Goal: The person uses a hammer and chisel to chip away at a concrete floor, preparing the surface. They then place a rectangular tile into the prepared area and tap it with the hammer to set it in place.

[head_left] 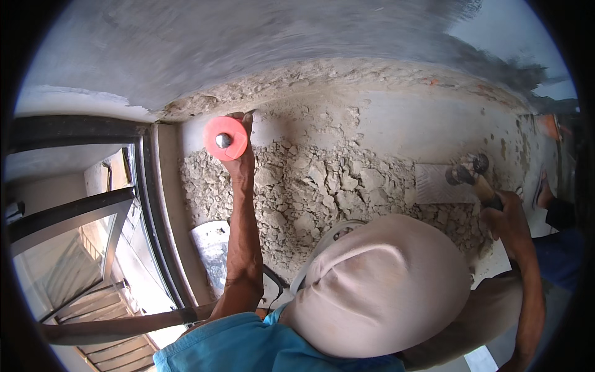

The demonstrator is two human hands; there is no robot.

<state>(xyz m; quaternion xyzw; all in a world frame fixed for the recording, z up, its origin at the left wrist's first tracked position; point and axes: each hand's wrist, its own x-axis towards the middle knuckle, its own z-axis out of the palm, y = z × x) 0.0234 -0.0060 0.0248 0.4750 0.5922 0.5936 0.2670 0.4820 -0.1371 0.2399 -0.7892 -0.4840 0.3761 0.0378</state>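
From where I stand, a pale door frame [167, 204] runs down the left side. Just beside it lies a white, smeared, curved-edged thing [211, 248]; I can't tell whether it is a container, or what it might hold. Next comes the left hand [240, 165], wrapped around what looks like a chisel [223, 141], its metal striking end toward us above a round pink guard [215, 128]. It is near the foot of the grey wall [279, 37], where a rough strip [347, 71] is chipped bare. Broken rubble [310, 192] spreads across the middle, before a beige-clothed knee [378, 279]. Farther right, the right hand [508, 214] grips a hammer [482, 183], its head over a ridged grey tile [434, 186]; whether they touch, I can't say. I'd judge this a pause between chiselling blows: another would call for a steady chisel and the hammer brought across to it.
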